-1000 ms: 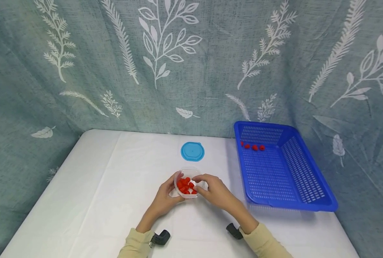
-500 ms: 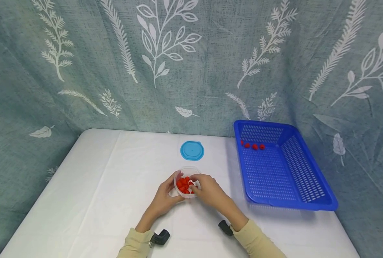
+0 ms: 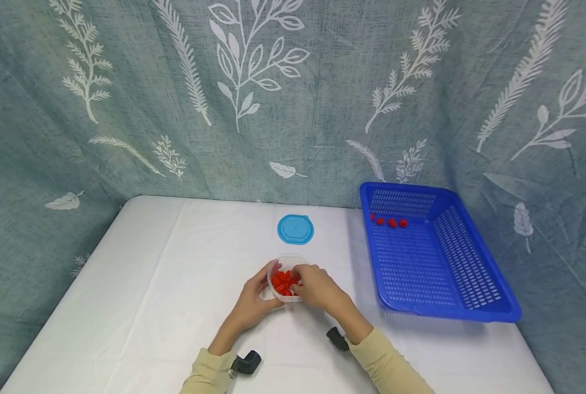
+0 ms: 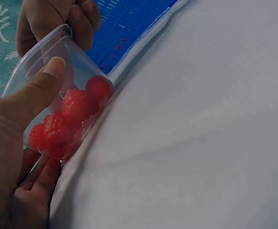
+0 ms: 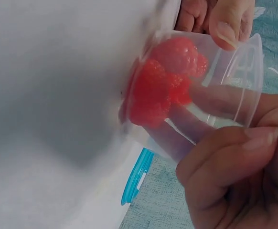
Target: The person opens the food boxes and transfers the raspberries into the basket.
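My left hand (image 3: 253, 301) grips a clear plastic container (image 3: 287, 300) from its left side, thumb on the near wall in the left wrist view. Several red raspberries (image 4: 74, 106) lie in the bottom of the container. My right hand (image 3: 315, 287) reaches over the rim from the right. Through the clear wall in the right wrist view, its thumb and a finger meet at a raspberry (image 5: 179, 88) inside and pinch it. The other right-hand fingers (image 5: 220, 157) are curled outside the container.
A round blue lid (image 3: 295, 229) lies on the white table (image 3: 174, 284) behind the container. To the right stands a blue perforated basket (image 3: 416, 268) with a few raspberries (image 3: 392, 223) along its far left end. A patterned cloth (image 3: 253, 164) hangs behind the table.
My right hand has moved left and deeper into the container, and its thumb and finger have come together. My left hand and the container have stayed in place.
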Demonstrator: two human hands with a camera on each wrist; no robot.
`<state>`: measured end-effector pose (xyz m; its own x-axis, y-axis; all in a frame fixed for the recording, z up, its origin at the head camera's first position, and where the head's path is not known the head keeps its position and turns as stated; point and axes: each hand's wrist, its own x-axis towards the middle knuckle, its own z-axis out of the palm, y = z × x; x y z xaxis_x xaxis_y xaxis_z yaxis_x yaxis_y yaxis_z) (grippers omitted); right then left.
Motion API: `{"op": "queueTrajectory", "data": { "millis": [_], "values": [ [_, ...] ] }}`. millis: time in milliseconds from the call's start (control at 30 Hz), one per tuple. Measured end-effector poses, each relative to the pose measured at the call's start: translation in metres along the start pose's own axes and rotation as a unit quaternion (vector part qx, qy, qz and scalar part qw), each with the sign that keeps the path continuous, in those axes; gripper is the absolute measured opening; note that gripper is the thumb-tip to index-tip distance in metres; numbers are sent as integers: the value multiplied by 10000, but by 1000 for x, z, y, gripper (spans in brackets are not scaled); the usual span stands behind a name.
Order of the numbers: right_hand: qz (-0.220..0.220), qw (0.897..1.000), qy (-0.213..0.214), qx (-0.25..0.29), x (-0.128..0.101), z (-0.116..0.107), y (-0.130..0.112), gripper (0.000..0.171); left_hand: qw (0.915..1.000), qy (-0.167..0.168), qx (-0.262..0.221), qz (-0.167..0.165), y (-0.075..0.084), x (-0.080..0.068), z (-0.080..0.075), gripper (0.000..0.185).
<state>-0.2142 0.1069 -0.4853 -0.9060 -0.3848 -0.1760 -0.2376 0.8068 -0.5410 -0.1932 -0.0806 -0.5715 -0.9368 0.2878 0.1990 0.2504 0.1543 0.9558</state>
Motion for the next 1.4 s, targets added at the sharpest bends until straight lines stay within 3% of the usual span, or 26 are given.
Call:
{"op": "queueTrajectory", "data": {
  "millis": [333,600,867,1400],
  "values": [
    [231,9995,115,-163,3,-4,-5,26,10000,-21,-29,-38,5,2,1,88],
    [461,9982,243,-288,6,-4,-9,24,9996,125,-218,155,4,2,2,86],
    [582,9976,234,-300,7,-2,-9,17,9998,90,-183,4,4,2,1,87],
    [503,9984,253,-69,5,2,-4,14,9999,62,-100,-41,2,1,0,89]
  ]
}}
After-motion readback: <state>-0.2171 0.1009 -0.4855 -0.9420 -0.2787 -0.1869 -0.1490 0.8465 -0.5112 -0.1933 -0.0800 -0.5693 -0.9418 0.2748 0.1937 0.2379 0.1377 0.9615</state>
